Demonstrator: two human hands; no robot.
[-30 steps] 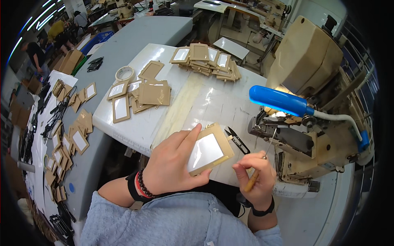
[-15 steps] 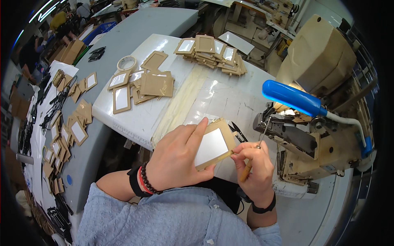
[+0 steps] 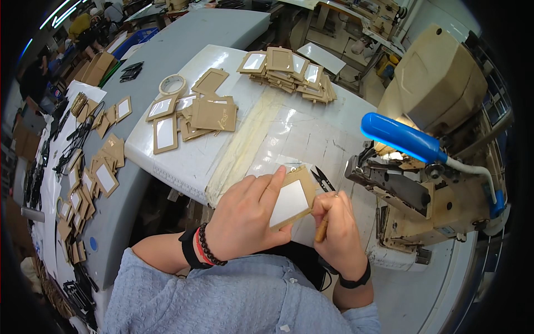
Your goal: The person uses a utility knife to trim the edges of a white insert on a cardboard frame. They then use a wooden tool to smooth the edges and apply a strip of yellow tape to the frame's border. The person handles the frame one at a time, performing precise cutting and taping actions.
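Note:
My left hand (image 3: 245, 214) lies over a tan card holder (image 3: 292, 200) with a white window, its fingers and thumb gripping the left side. The holder is tilted above the sewing-machine bed. At its lower right corner, the fingers of my right hand (image 3: 339, 234) are closed and touch or nearly touch the edge. A wooden-handled awl (image 3: 321, 229) is in that hand, handle pointing down out of the fist; its metal shaft is hidden now. Just beyond the holder, a pair of black thread snips (image 3: 322, 179) rests on the white surface.
Right of my hands stands a beige sewing machine (image 3: 436, 83) with a blue lamp (image 3: 397, 135). Tan card holders form a far pile (image 3: 289, 69) and a left pile (image 3: 213, 114), beside a tape roll (image 3: 172, 84). More holders (image 3: 105, 177) cover the grey table (image 3: 183, 42) at left.
My right hand has turned inward against the holder's corner, and the awl's metal shaft, seen before, is out of sight. The holder has shifted slightly right and down.

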